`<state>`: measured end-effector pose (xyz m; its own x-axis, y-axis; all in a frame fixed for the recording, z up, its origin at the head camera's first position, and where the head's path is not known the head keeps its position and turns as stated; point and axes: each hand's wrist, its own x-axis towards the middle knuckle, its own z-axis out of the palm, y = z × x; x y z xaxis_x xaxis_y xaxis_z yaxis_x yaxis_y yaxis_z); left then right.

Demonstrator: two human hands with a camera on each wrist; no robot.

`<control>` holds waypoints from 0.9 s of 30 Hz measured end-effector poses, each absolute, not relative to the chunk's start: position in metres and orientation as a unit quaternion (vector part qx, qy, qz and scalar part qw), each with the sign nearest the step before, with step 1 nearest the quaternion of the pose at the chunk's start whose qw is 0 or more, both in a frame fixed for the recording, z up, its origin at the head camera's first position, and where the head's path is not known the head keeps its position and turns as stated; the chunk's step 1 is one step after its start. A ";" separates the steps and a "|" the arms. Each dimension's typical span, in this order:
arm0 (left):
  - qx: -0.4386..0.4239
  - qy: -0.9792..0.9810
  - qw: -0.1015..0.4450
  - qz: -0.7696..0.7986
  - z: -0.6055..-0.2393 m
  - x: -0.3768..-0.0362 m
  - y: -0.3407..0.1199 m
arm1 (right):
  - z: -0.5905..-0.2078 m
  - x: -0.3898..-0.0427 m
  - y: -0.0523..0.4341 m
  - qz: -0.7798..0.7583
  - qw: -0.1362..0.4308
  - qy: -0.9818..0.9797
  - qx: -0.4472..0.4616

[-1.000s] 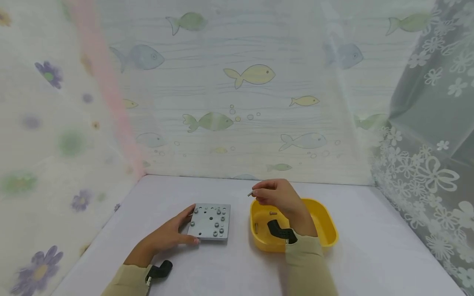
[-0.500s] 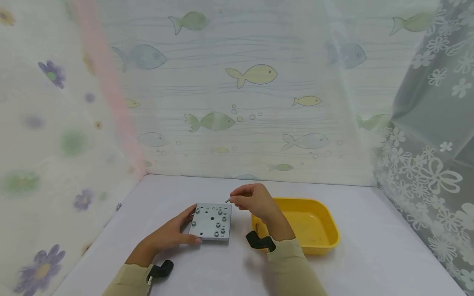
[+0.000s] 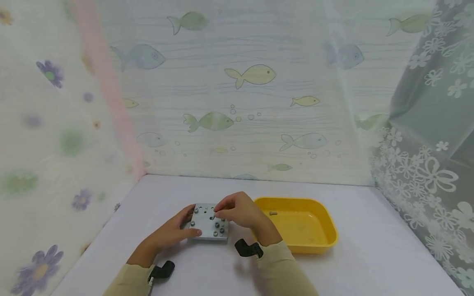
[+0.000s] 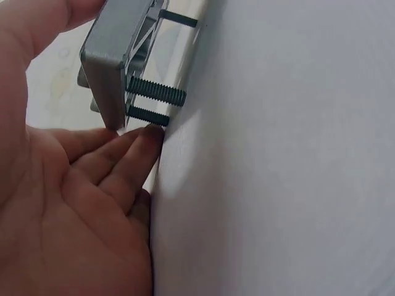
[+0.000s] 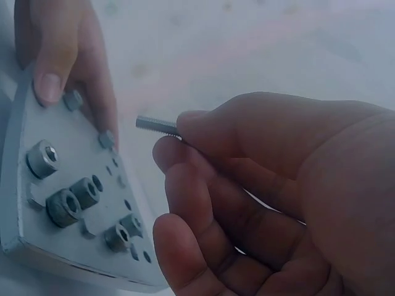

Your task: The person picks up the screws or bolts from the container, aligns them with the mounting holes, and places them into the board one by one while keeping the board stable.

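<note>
My right hand (image 3: 237,212) has come across from the yellow plastic tray (image 3: 326,230) to the square grey metal plate (image 3: 208,224), bringing a small threaded steel screw (image 5: 157,126) with it.

I pinch the screw between thumb and fingertips, its tip aimed at the plate's holes, so I can start it by feel. My left hand (image 3: 170,233) steadies the plate's near-left corner, thumb on top and fingers under the edge, because it stands raised off the white tabletop (image 3: 370,255) on screws already fitted (image 4: 154,92). One spare screw (image 3: 273,213) lies in the tray.

no readable text, labels, brands or numbers anywhere
</note>
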<state>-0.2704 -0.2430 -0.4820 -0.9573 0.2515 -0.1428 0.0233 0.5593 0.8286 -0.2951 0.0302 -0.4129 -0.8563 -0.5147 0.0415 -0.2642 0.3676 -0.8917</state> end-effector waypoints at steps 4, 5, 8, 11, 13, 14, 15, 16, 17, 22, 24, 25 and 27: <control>0.089 0.866 0.126 0.476 -0.484 -0.271 -0.246 | -0.417 -0.296 0.025 -0.502 0.123 0.823 -0.234; 0.094 0.862 0.128 0.482 -0.484 -0.271 -0.246 | -0.417 -0.295 0.024 -0.500 0.125 0.825 -0.233; 0.101 0.848 0.137 0.502 -0.485 -0.272 -0.249 | -0.420 -0.295 0.020 -0.499 0.126 0.824 -0.237; 0.108 0.838 0.147 0.515 -0.486 -0.272 -0.251 | -0.424 -0.294 0.015 -0.495 0.131 0.825 -0.241; 0.111 0.832 0.154 0.522 -0.485 -0.272 -0.253 | -0.426 -0.293 0.012 -0.489 0.136 0.827 -0.242; 0.112 0.830 0.156 0.524 -0.485 -0.272 -0.253 | -0.427 -0.292 0.011 -0.485 0.138 0.829 -0.243; 0.115 0.829 0.158 0.525 -0.485 -0.271 -0.254 | -0.428 -0.292 0.010 -0.482 0.141 0.830 -0.243; 0.117 0.826 0.160 0.527 -0.485 -0.271 -0.254 | -0.429 -0.291 0.009 -0.479 0.143 0.831 -0.244; 0.118 0.825 0.162 0.529 -0.485 -0.271 -0.255 | -0.429 -0.291 0.008 -0.477 0.145 0.831 -0.245; 0.123 0.821 0.160 0.534 -0.484 -0.270 -0.256 | -0.432 -0.290 0.004 -0.476 0.148 0.831 -0.246; 0.123 0.820 0.159 0.535 -0.484 -0.270 -0.257 | -0.433 -0.289 0.002 -0.470 0.146 0.835 -0.244; 0.124 0.819 0.159 0.537 -0.484 -0.270 -0.257 | -0.433 -0.289 0.000 -0.466 0.145 0.838 -0.245; 0.123 0.817 0.160 0.539 -0.484 -0.270 -0.258 | -0.433 -0.288 -0.002 -0.457 0.142 0.843 -0.245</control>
